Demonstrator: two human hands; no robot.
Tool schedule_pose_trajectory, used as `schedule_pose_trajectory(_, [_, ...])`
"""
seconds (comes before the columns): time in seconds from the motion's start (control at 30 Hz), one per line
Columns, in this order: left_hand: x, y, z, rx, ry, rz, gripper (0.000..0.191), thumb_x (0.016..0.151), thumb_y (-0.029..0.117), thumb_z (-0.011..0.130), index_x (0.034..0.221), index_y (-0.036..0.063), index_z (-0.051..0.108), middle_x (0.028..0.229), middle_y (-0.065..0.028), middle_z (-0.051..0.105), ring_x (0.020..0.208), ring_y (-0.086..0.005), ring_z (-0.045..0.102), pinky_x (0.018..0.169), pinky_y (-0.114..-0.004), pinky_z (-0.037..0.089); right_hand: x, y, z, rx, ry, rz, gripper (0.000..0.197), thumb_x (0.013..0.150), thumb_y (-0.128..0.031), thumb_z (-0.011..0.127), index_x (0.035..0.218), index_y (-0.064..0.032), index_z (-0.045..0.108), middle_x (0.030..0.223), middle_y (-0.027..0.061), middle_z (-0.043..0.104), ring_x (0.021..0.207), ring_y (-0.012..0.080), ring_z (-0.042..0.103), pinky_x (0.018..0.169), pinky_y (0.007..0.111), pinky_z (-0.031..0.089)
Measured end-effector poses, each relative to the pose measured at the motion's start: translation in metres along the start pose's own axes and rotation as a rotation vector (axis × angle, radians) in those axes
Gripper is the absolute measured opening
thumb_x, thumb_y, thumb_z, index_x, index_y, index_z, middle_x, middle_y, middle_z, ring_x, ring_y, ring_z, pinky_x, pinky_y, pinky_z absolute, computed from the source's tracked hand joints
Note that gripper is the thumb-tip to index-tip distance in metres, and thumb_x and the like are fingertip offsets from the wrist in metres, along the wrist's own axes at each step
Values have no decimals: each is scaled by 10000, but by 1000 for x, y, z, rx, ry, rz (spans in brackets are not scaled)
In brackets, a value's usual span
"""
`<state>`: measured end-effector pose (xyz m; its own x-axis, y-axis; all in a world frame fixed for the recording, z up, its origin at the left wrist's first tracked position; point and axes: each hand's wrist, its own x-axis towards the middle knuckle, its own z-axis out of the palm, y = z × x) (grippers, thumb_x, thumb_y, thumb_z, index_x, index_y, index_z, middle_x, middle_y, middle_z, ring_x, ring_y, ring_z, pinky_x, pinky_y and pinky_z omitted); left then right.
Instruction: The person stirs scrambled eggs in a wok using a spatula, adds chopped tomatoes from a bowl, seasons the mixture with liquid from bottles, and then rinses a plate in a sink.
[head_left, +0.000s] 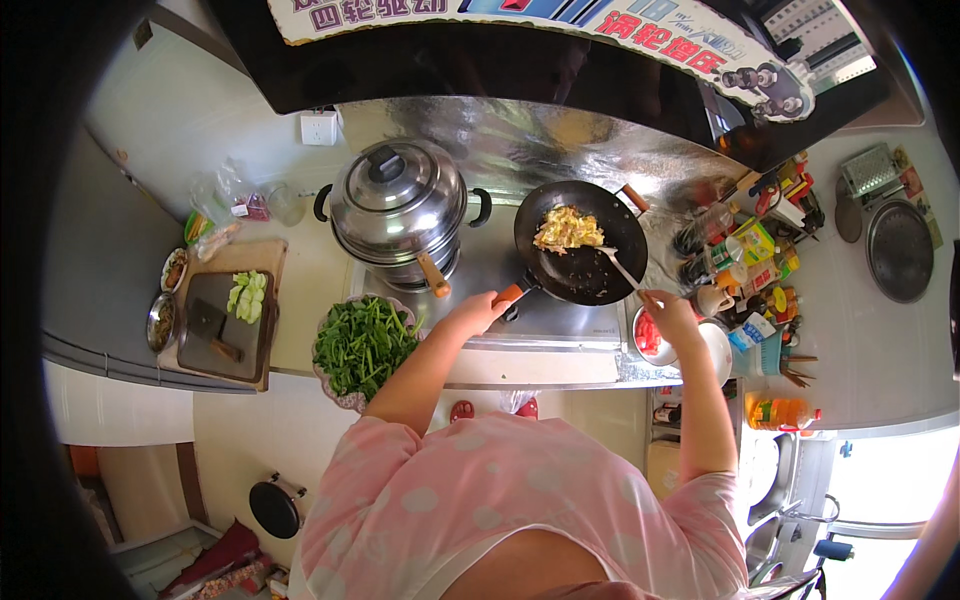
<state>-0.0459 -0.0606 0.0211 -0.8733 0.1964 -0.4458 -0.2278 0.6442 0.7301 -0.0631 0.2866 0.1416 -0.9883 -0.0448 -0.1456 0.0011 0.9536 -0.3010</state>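
Observation:
My left hand (476, 311) is closed around the wooden handle (510, 294) of a black wok (581, 289) on the stove (555, 330). In my right hand (670, 319) is the handle of a metal spatula (619, 266), its blade touching the cooked scrambled egg (568, 229) in the wok. The egg lies in a yellow, browned heap towards the wok's far side. Just below my right hand, a bowl (658, 359) holds red chopped pieces (646, 334), perhaps tomato, and the forearm partly covers a white bowl (718, 352) beside it.
A lidded steel steamer pot (397, 202) stands left of the wok. Leafy greens (366, 346) fill a basket at the counter edge. Further left, a cleaver (214, 330) and sliced green vegetable (247, 296) lie on a cutting board (259, 352). Bottles (712, 259) crowd the right; a range hood (480, 60) overhangs.

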Motion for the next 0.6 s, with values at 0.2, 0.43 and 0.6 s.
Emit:
schedule_pose_trajectory(0.2, [3,-9,13,308,233,92,428,879,465,401,985,67,521,779,-148,625,702,-318,609,628,-436,455,24,22,-47,480,-266,355,298,887,-278,490,1124,-101,524,522,39,490,370,137,450,344,284,358])
schedule_pose_trajectory(0.43, [-10,7,25,390,389,-23,415,882,440,386,1093,107,516,820,-131,639,760,-330,610,648,-450,461,67,55,-45,871,-484,663,256,908,-291,403,838,-55,474,552,93,526,357,144,434,301,255,325])
schedule_pose_trajectory(0.6, [-9,2,25,382,421,74,438,881,445,391,1113,100,527,791,-131,639,744,-317,612,633,-428,469,90,58,13,1098,-595,525,259,914,-272,388,1039,-88,521,601,93,542,363,97,417,281,201,295])
